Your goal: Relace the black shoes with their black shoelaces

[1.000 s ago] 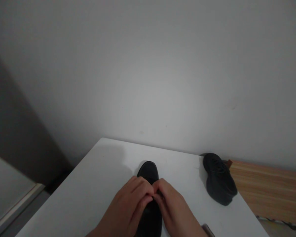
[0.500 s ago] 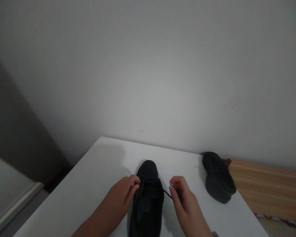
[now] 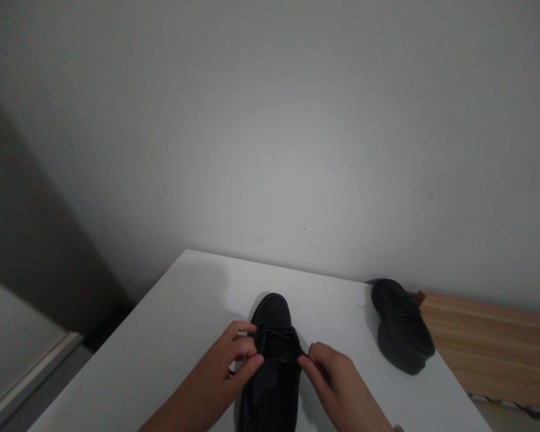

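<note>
A black lace-up shoe (image 3: 272,372) stands on a white table (image 3: 180,324), toe pointing away from me. My left hand (image 3: 227,366) pinches a black lace at the shoe's left side. My right hand (image 3: 330,372) pinches the other lace end at the right side. Both hands sit close against the shoe's upper. The heel of the shoe is cut off by the bottom edge of the view.
A second black shoe (image 3: 402,333) lies at the table's far right corner. Beyond it is a wooden surface (image 3: 490,348). A plain grey wall (image 3: 270,138) rises behind the table, and a dark gap lies past the table's left edge.
My hands first parted, pulling the laces outward, then came back in toward the shoe. They now pinch the laces close to its sides. The second shoe has not moved.
</note>
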Demonstrator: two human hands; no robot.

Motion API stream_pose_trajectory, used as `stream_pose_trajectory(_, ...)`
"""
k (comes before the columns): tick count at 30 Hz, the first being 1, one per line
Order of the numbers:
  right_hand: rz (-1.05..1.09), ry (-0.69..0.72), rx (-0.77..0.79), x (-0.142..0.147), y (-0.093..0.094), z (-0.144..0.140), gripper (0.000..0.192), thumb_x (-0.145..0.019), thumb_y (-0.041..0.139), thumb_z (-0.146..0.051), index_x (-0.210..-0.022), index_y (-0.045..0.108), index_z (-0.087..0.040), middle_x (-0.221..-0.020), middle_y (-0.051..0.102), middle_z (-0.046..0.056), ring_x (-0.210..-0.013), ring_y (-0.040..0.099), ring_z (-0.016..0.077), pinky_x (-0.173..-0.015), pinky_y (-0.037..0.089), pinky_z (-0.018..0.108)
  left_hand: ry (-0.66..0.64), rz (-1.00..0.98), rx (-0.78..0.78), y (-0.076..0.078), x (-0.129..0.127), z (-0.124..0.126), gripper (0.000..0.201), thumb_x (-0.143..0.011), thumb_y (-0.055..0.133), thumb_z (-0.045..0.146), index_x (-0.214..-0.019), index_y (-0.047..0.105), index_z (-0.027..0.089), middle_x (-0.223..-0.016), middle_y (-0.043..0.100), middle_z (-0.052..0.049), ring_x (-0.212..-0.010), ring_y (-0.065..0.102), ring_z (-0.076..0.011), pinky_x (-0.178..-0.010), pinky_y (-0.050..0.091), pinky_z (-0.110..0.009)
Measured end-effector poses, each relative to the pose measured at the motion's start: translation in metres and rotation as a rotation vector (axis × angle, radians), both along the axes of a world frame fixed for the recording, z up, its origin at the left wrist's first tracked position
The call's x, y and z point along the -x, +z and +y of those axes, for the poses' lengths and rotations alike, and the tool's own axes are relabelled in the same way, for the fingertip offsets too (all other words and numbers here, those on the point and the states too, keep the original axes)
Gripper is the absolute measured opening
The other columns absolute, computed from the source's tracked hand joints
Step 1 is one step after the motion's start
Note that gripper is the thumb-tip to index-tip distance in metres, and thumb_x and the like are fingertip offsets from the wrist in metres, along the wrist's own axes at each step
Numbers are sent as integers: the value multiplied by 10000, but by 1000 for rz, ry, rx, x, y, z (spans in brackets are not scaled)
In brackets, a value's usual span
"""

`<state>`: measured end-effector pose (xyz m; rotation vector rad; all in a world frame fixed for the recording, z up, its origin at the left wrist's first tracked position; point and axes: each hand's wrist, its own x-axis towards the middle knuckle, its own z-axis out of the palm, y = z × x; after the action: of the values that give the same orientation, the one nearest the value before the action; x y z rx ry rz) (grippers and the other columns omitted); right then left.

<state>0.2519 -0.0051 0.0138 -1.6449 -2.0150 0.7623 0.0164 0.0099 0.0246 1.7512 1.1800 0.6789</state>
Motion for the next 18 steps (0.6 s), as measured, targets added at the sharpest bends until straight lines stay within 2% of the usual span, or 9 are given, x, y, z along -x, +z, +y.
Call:
stream_pose_trajectory(2, 106, 14, -6, 0, 1, -3, 382, -999, 383, -437, -686, 470, -236, -812, 588, 64, -764, 607, 224, -692, 500, 346, -6, -40, 40, 1, 0, -1, 246, -928, 520, 386, -776, 642, 237, -1032, 667, -98, -1373, 432, -312, -901, 482, -346)
stream_pose_trajectory(4, 237, 58, 23, 1, 1, -6, 422, -999, 384, -498, -702, 522, -232, -910, 620, 104, -998, 621, 262, -759, 540, 333, -15, -71, 84, 2, 0, -1, 258, -920, 544, 413, -760, 655, 245, -1016, 715, -98, -1459, 335, -320, -1047, 401, -410)
stream_pose_trajectory(7, 339, 164, 103, 3, 2, -9, 460, -989, 421, -552, -672, 545, -243, -868, 681, 122, -1302, 490, 291, -953, 521, 375, -27, -127, 174, 6, -2, -2, 304, -892, 572, 448, -684, 626, 233, -1309, 673, -119, -1509, 247, -352, -1062, 387, -456)
stream_pose_trajectory(9, 330, 203, 105, 3, 6, -10, 462, -984, 450, -546, -647, 552, -248, -817, 713, 109, -1327, 488, 290, -1055, 454, 426, -49, -136, 209, 9, -3, -2, 303, -876, 594, 441, -669, 627, 222, -1485, 552, -115, -1523, 214, -363, -1046, 399, -475)
stream_pose_trajectory(12, 324, 227, 84, 3, 12, -10, 454, -976, 478, -526, -625, 566, -252, -753, 725, 84, -1275, 569, 288, -1118, 387, 456, -106, -149, 215, 11, -4, -2, 298, -877, 614, 426, -671, 646, 212, -1526, 512, -124, -1533, 194, -346, -1079, 366, -490)
stream_pose_trajectory(15, 314, 262, 96, 2, 14, -11, 445, -972, 493, -490, -605, 570, -250, -740, 732, 85, -1313, 558, 282, -1163, 339, 450, -140, -202, 241, 11, -3, -3, 320, -881, 629, 452, -675, 654, 208, -1467, 575, -141, -1535, 188, -338, -1094, 358, -484)
stream_pose_trajectory(18, 301, 295, 129, 0, 13, -13, 420, -965, 517, -440, -601, 589, -243, -788, 759, 110, -1442, 407, 275, -1181, 318, 454, -181, -229, 251, 10, -1, -4, 327, -882, 643, 461, -668, 656, 214, -1278, 716, -136, -1551, 117, -302, -1095, 360, -468)
